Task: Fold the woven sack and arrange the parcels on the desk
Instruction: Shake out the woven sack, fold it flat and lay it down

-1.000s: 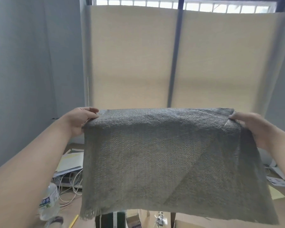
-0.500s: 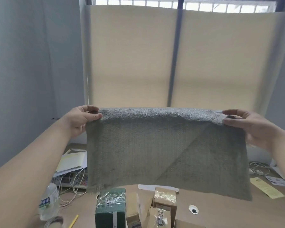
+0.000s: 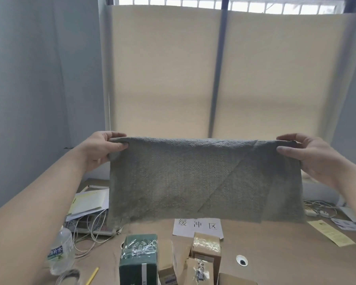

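I've got the woven sack (image 3: pixel 193 177) up in the air above the desk (image 3: pixel 275 254), left hand (image 3: pixel 100 150) and right hand (image 3: pixel 314 157) each pinching a top corner, its long axis stretched straight between them, parcels (image 3: pixel 206 253) directly below its hanging edge.

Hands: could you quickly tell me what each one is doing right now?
Left hand: closed on the woven sack's top left corner.
Right hand: closed on its top right corner.

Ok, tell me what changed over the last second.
The woven sack hangs shorter, its lower edge risen, uncovering the green parcel, the brown parcels and a paper sign on the desk. Left hand and right hand still pinch the top corners at the same height.
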### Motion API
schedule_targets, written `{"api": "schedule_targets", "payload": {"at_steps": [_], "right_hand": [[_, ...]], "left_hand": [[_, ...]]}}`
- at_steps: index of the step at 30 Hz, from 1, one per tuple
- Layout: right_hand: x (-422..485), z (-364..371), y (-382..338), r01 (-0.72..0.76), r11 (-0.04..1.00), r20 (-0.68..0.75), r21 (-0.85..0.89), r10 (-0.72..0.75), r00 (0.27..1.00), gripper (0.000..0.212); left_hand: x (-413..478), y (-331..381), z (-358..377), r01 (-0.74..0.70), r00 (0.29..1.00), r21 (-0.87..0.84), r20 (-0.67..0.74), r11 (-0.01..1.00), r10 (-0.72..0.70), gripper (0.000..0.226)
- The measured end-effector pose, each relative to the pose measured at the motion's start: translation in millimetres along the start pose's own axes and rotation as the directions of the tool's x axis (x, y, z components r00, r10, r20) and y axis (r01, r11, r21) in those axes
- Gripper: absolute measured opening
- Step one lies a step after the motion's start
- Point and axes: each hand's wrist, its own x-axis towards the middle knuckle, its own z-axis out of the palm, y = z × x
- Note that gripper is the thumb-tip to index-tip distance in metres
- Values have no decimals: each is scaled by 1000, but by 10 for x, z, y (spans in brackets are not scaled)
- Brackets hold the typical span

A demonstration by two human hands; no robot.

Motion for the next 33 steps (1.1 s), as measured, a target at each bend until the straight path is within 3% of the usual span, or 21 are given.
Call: {"api": "schedule_targets", "payload": {"at_steps": [2,4,7,8,9,12,14,16,18,19,22,26,30,33], "right_hand": [[10,27,-13,-1,1000,8,-14,1,1000,112],[29,36,-8,16,998,-22,-58,-17,1000,98],[38,86,9,90,977,-131,-192,-116,985,28],[48,76,23,106,971,-166,-213,-143,976,18],[50,71,28,118,970,-182,-213,-158,971,18],[0,98,5,135,977,-134,-165,-157,978,50],[-2,132,1,142,978,-148,-152,-164,975,40],[7,192,15,184,969,-192,-167,-215,958,36],[34,254,55,219,960,-223,-177,-256,941,57],[54,269,78,231,951,-247,-207,-280,928,54],[87,285,117,244,900,-338,-361,-370,866,18],[61,279,138,273,851,-376,-450,-457,806,18],[56,162,232,257,856,-397,-449,-449,801,19],[-8,97,309,265,903,-417,-339,-397,818,19]], "left_hand": [[47,-42,20,-52,997,24,-61,998,53,21],[61,-73,23,-105,984,125,-130,987,121,8],[91,-119,41,-190,950,210,-206,959,233,9],[101,-134,51,-214,940,208,-222,954,259,9],[100,-137,60,-229,931,203,-239,952,275,11],[69,-122,42,-223,941,49,-251,974,228,16],[42,-133,36,-207,959,-77,-212,975,187,24],[33,-166,76,-228,957,-95,-208,969,205,17],[53,-206,145,-280,933,-52,-250,959,259,14],[61,-222,178,-302,916,-13,-283,953,286,16],[109,-286,220,-333,846,174,-380,927,375,19],[99,-291,251,-384,786,311,-385,869,485,21],[-42,-223,269,-385,869,141,-278,912,409,42],[-74,-274,313,-350,925,-2,-161,937,345,57]]}}
